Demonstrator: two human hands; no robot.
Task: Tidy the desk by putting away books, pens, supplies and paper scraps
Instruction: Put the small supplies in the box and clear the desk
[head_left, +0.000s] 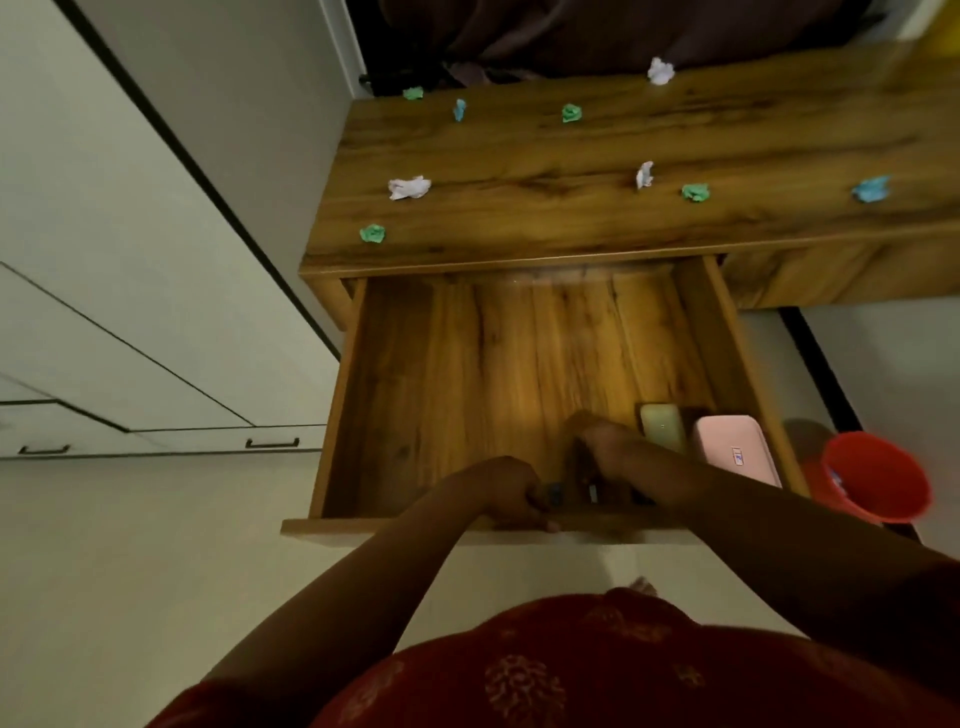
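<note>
The wooden desk (519, 156) has its drawer (395, 364) pulled out. My left hand (511, 493) grips the drawer's front edge (363, 530), fingers curled over it. My right hand (615, 454) is inside the drawer near the front, hunched over some dark thin items (592, 491), possibly pens; dim light hides whether it holds them. A small blue tip (553, 493) shows between my hands. Several crumpled paper scraps lie on the desktop, among them a green one (372, 233), a white one (410, 187) and a blue one (871, 188).
A pale green box (661, 434) and a pink case (737, 452) lie in the drawer's right front corner. A red bin (878, 475) stands on the floor to the right of the drawer. White cabinets (130, 260) line the left side.
</note>
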